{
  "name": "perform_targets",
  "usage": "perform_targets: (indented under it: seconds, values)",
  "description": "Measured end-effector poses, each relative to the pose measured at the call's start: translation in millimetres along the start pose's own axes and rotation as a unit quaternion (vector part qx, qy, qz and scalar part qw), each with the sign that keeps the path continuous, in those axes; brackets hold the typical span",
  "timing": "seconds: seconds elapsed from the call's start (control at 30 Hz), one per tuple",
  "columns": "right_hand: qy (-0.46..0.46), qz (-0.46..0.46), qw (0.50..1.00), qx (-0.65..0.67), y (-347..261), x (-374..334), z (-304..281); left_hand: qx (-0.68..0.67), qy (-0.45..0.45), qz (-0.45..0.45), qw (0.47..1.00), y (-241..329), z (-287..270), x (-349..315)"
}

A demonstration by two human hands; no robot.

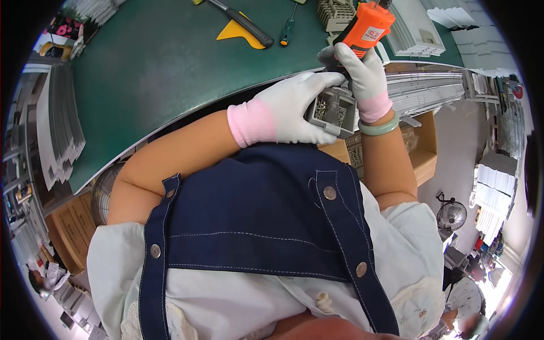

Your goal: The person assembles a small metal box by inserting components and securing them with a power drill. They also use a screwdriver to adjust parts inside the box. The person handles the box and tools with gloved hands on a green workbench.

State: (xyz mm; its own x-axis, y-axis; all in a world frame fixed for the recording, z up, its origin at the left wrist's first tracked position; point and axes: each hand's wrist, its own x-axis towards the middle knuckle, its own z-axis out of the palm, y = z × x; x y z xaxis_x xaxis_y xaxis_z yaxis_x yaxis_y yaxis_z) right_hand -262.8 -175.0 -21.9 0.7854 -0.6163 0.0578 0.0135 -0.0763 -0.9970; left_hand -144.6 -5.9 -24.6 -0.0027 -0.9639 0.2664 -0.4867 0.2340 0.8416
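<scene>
White knit cloth gloves with pink cuffs cover both hands. The right hand [362, 73] grips a glossy orange plastic power screwdriver [367, 27]; the left hand [294, 107] grips a matt grey plastic box [334, 110] of shiny metal screws.

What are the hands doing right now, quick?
Left hand: closed around a small grey box of metal bits.
Right hand: closed around an orange power tool, above the box.

Bright even light, sharp centre, fisheye-bent dark rim
</scene>
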Motion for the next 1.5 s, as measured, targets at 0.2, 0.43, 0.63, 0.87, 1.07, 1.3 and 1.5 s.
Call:
perform_targets:
  seconds: [0.2, 0.43, 0.63, 0.87, 1.07, 1.3, 1.5]
  values:
    - [-0.002, -0.01, 1.0, 0.021, -30, -2, 12, 0.022, 0.01, 0.046, 0.999, 12, -16, -3]
    - [-0.006, -0.046, 0.999, 0.007, -77, 8, 34, 0.047, 0.086, 0.12, 0.988, 38, -43, -7]
    - [-0.013, -0.023, 0.995, 0.093, -106, 32, 63, 0.007, 0.103, 0.101, 0.99, 62, -72, -14]
    - [-0.048, -0.02, 0.99, 0.128, -120, 17, 95, 0.098, 0.156, 0.099, 0.978, 73, -83, -40]
    - [-0.058, -0.078, 0.987, 0.125, -117, 24, 110, 0.133, 0.169, 0.109, 0.971, 77, -94, -50]
    - [-0.087, -0.099, 0.97, 0.203, -127, 42, 127, 0.19, 0.217, 0.108, 0.951, 74, -116, -51]
    - [0.033, -0.264, 0.963, 0.029, -86, 62, 114, 0.295, 0.281, 0.114, 0.906, 42, -163, -43]
